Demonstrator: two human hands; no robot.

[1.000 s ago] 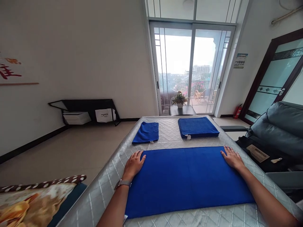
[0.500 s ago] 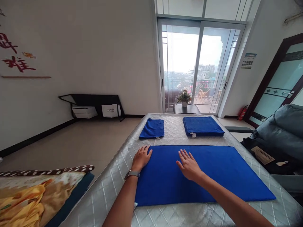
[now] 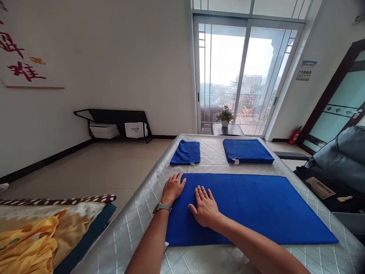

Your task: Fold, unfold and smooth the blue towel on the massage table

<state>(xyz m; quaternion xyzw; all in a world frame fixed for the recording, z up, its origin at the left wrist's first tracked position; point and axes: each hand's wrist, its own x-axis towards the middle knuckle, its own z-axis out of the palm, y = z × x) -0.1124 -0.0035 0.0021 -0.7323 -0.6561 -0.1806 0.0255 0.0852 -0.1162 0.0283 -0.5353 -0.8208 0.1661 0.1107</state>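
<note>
A long blue towel (image 3: 256, 207) lies flat across the silver quilted table (image 3: 137, 224). My left hand (image 3: 172, 188) rests on the towel's far left corner, fingers flat and together. My right hand (image 3: 205, 208) lies open on the towel just right of the left hand, fingers spread. A watch sits on my left wrist. Beyond, a small folded blue towel (image 3: 186, 152) and a larger folded blue towel (image 3: 246, 151) lie near the table's far edge.
A patterned cushion (image 3: 42, 232) sits at the lower left. A grey sofa (image 3: 339, 160) stands to the right. A small dark table with a potted plant (image 3: 225, 116) stands before the glass balcony doors. A black shelf (image 3: 114, 125) runs along the left wall.
My right hand has slid from the towel's right end across to its left part, close to my left hand. The view has shifted slightly left.
</note>
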